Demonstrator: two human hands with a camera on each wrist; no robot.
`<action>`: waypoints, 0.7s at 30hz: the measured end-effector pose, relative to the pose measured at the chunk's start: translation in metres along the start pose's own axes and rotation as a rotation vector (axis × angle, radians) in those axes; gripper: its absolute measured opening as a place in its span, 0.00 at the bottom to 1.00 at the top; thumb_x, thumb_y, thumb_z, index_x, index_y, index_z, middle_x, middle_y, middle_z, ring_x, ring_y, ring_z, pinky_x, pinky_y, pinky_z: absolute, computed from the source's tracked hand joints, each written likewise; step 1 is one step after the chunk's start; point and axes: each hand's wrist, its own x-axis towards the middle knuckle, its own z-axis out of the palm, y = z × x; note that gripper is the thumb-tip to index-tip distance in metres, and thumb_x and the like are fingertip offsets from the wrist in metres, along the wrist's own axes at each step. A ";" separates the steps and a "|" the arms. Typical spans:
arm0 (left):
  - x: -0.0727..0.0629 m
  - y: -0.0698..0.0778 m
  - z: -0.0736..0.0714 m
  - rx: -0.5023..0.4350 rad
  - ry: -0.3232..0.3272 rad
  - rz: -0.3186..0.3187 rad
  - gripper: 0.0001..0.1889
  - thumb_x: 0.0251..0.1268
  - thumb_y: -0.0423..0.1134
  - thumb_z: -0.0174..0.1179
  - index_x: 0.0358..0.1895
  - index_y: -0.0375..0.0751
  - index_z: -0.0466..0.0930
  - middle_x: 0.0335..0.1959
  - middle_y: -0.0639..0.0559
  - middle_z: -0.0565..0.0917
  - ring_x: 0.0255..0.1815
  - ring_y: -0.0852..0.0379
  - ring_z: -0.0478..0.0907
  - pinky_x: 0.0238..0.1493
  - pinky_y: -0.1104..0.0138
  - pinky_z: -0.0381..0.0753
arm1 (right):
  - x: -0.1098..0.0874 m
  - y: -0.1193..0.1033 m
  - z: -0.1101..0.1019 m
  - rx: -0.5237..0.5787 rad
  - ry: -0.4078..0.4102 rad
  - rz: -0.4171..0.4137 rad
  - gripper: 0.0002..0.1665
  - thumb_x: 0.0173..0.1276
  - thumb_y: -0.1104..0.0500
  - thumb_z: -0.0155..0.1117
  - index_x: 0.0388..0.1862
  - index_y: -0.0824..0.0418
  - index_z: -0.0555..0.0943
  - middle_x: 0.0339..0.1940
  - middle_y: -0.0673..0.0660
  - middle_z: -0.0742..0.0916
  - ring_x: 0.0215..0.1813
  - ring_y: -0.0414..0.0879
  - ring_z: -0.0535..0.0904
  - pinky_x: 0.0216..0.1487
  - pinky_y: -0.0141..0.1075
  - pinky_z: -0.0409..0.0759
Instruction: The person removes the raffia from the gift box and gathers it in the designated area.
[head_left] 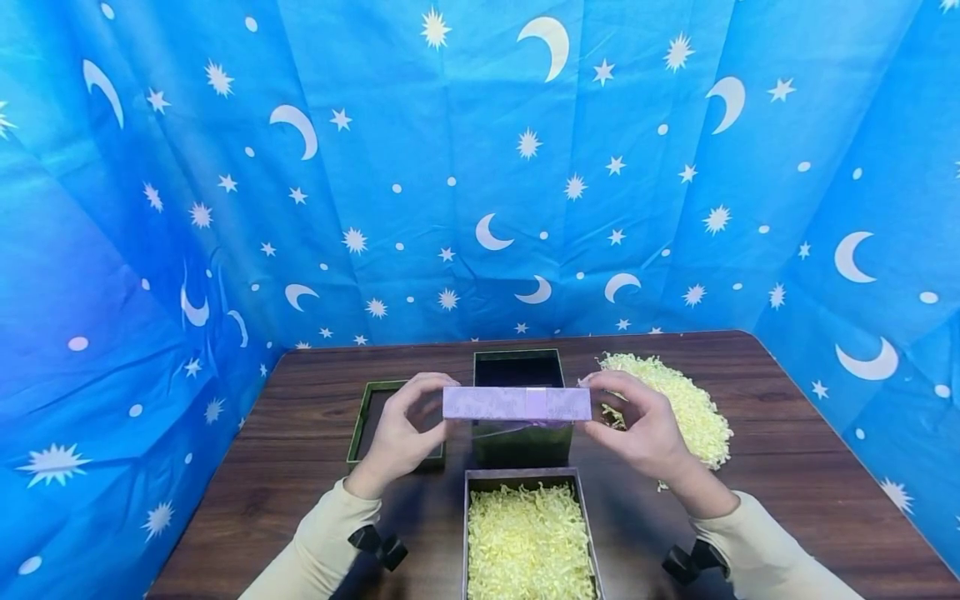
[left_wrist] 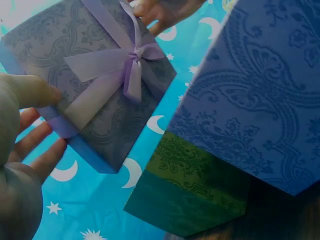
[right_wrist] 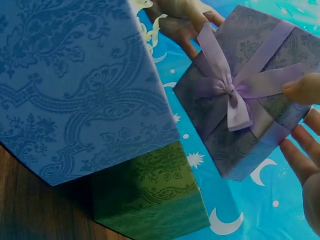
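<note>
A lilac patterned box lid (head_left: 487, 404) is held up, seen edge-on in the head view. My left hand (head_left: 401, 429) grips its left end between thumb and fingers. At the right end, my right hand (head_left: 637, 425) pinches it the same way. Both wrist views show the lid's top, with a lilac ribbon tied in a bow (left_wrist: 135, 55). Below and nearer stands the matching box (head_left: 467, 533), its patterned outer side (right_wrist: 85, 90) looking blue in the right wrist view. Pale yellow shredded paper (head_left: 528, 542) fills it near the rim.
Behind the lid stands an uncovered green box (head_left: 517, 446), dark inside and partly hidden. A green lid (head_left: 366, 425) lies left of it, inside up, partly behind the left hand. To the right is a heap of yellow shredded paper (head_left: 686, 404) on the wooden table (head_left: 285, 467).
</note>
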 end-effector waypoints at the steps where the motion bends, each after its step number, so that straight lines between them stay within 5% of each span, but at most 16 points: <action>1: 0.000 0.002 0.000 -0.005 -0.002 0.021 0.22 0.52 0.14 0.62 0.52 0.26 0.75 0.52 0.33 0.76 0.57 0.57 0.75 0.60 0.60 0.78 | 0.000 0.001 0.000 0.005 -0.002 -0.032 0.33 0.40 0.90 0.64 0.50 0.77 0.77 0.50 0.59 0.82 0.54 0.43 0.79 0.55 0.32 0.81; 8: -0.001 0.004 0.002 0.006 -0.010 0.172 0.21 0.49 0.11 0.61 0.49 0.20 0.73 0.51 0.31 0.75 0.58 0.49 0.75 0.63 0.61 0.76 | -0.001 0.008 0.001 0.017 -0.034 -0.161 0.31 0.37 0.89 0.62 0.46 0.79 0.77 0.49 0.69 0.80 0.57 0.47 0.78 0.59 0.33 0.79; 13: -0.003 0.000 0.002 0.016 -0.027 0.255 0.22 0.46 0.11 0.64 0.47 0.21 0.73 0.50 0.28 0.74 0.56 0.40 0.73 0.64 0.64 0.75 | 0.000 0.014 0.001 0.022 -0.081 -0.283 0.27 0.35 0.86 0.63 0.42 0.82 0.76 0.51 0.67 0.80 0.57 0.50 0.77 0.59 0.31 0.79; 18: -0.002 -0.002 0.003 0.021 -0.044 0.349 0.19 0.44 0.12 0.66 0.42 0.22 0.73 0.49 0.29 0.73 0.57 0.41 0.73 0.63 0.65 0.76 | 0.006 0.009 0.004 -0.039 -0.104 -0.399 0.14 0.55 0.73 0.70 0.36 0.81 0.76 0.49 0.66 0.81 0.57 0.51 0.77 0.62 0.33 0.77; 21: 0.000 -0.002 0.004 0.030 -0.037 0.426 0.20 0.40 0.12 0.67 0.40 0.23 0.73 0.47 0.32 0.74 0.56 0.42 0.74 0.62 0.64 0.77 | 0.009 0.005 0.006 -0.069 -0.111 -0.453 0.13 0.57 0.71 0.71 0.33 0.79 0.76 0.47 0.67 0.81 0.57 0.53 0.77 0.64 0.36 0.75</action>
